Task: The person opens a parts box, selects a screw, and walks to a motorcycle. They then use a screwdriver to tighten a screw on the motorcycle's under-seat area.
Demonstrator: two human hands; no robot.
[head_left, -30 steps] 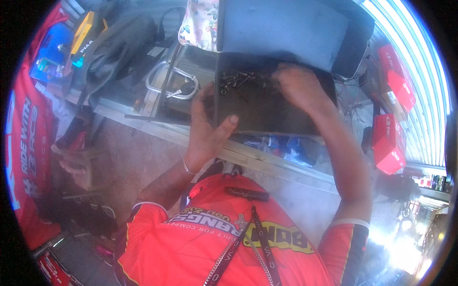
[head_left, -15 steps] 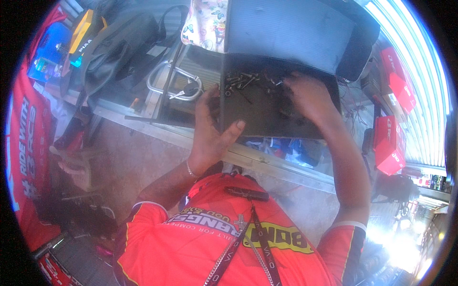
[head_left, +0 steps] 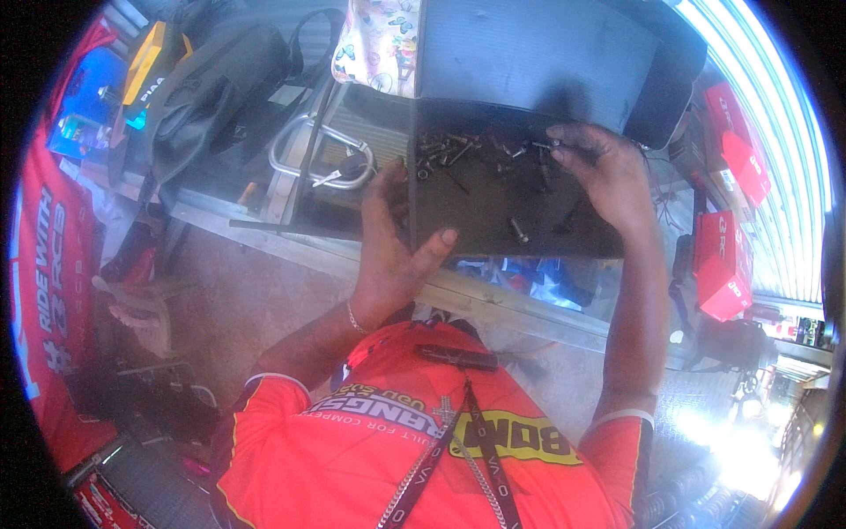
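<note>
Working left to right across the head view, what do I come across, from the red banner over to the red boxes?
Red banner → black bag → silver metal loop → left hand → lone bolt → right hand → red boxes.

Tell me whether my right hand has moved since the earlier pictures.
Yes. Judged against the dark tray, your right hand has shifted to the right, and now lies across the tray's right edge.
</note>
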